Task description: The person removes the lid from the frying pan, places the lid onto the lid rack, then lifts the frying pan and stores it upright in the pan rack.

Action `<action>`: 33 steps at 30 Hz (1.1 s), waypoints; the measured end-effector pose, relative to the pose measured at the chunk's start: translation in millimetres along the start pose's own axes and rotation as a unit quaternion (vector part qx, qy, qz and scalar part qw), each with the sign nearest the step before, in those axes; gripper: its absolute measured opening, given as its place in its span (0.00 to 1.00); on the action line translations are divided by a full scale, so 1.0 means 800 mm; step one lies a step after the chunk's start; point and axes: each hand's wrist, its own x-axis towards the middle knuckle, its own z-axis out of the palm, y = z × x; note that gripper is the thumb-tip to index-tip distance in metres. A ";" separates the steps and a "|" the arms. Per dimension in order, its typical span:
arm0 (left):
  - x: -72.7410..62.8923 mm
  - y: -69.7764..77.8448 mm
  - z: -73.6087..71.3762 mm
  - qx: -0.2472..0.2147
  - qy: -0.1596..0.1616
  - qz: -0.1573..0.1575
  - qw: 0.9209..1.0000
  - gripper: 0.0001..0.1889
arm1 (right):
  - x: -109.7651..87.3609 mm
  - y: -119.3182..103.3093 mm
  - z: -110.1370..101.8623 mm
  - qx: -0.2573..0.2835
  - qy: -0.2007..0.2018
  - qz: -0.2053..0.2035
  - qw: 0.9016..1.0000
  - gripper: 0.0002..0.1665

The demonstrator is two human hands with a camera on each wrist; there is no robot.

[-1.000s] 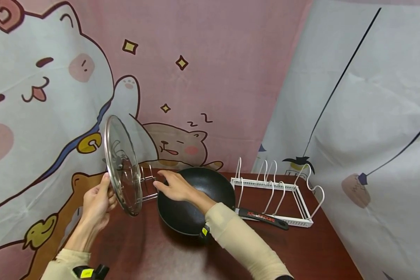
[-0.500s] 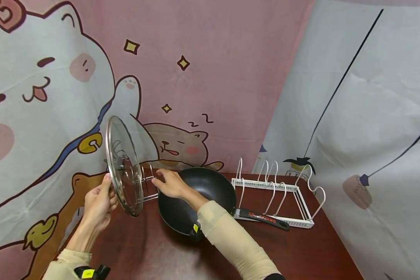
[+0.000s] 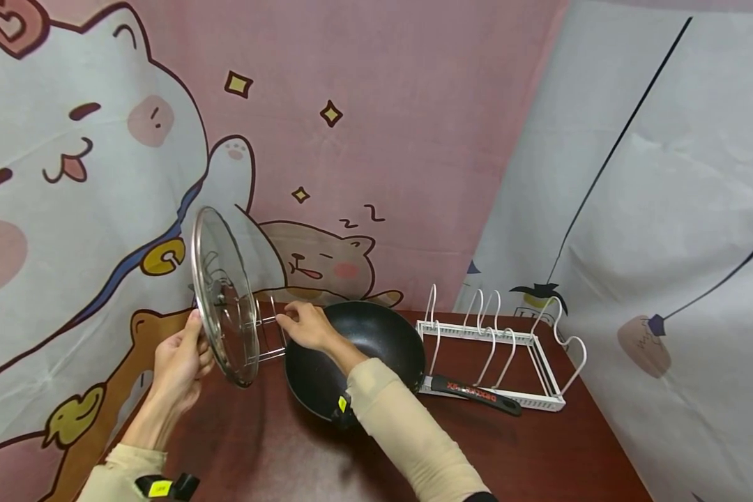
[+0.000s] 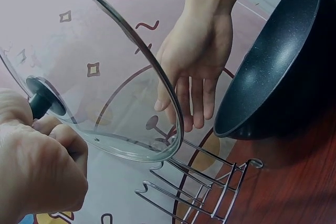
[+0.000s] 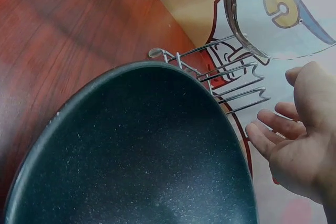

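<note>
My left hand grips the dark knob of a round glass lid with a metal rim. The lid stands nearly upright, held off the table on the left. My right hand reaches over the left part of a black wok, holding nothing, its fingers loosely bent in the right wrist view. Close to its fingertips in the head view is a small silver wire rack, partly seen through the lid. The wok's black handle points right.
A white rack with upright curved wire dividers stands at the right; the wok's handle overlaps its front rail. The red-brown table ends at a printed cloth behind and on both sides.
My right forearm has shifted a little left over the wok, and its thumb and fingers are closer together. My left hand and the lid have stayed nearly still.
</note>
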 end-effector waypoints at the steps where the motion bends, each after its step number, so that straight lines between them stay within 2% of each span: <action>1: 0.000 0.000 0.000 0.000 0.000 0.000 1.000 0.30 | 0.000 0.000 0.001 0.004 -0.001 0.005 1.000 0.31; 5: -0.001 0.000 0.000 0.002 0.002 0.001 1.000 0.30 | 0.002 -0.002 0.006 0.019 0.008 0.018 1.000 0.29; 6: -0.001 0.001 0.000 0.002 0.001 0.001 1.000 0.30 | 0.012 0.012 0.018 0.014 0.019 0.009 1.000 0.31; 11: 0.000 0.001 0.000 0.003 0.000 -0.001 1.000 0.30 | 0.013 0.009 0.027 0.020 0.025 0.031 0.999 0.30; 12: 0.000 0.001 0.000 0.006 0.001 -0.003 1.000 0.30 | 0.013 0.009 0.029 0.020 0.027 0.036 0.999 0.29; 13: 0.000 0.001 0.000 0.008 0.003 -0.005 1.000 0.30 | 0.003 -0.007 0.021 0.027 0.021 0.051 0.998 0.26; 22: -0.001 0.003 0.000 0.017 0.014 -0.010 1.000 0.31 | 0.003 -0.016 0.031 0.009 0.039 0.064 0.997 0.20; 25: 0.000 0.003 0.000 0.017 0.015 -0.010 1.000 0.31 | 0.024 0.007 0.049 -0.010 0.051 0.058 0.997 0.18; 30: 0.000 0.002 0.000 0.013 0.013 -0.010 1.000 0.31 | 0.082 0.081 0.111 -0.047 0.106 0.047 0.992 0.14; 33: 0.000 0.001 -0.001 0.013 0.013 -0.012 1.000 0.31 | 0.102 0.105 0.134 -0.051 0.135 0.048 0.988 0.11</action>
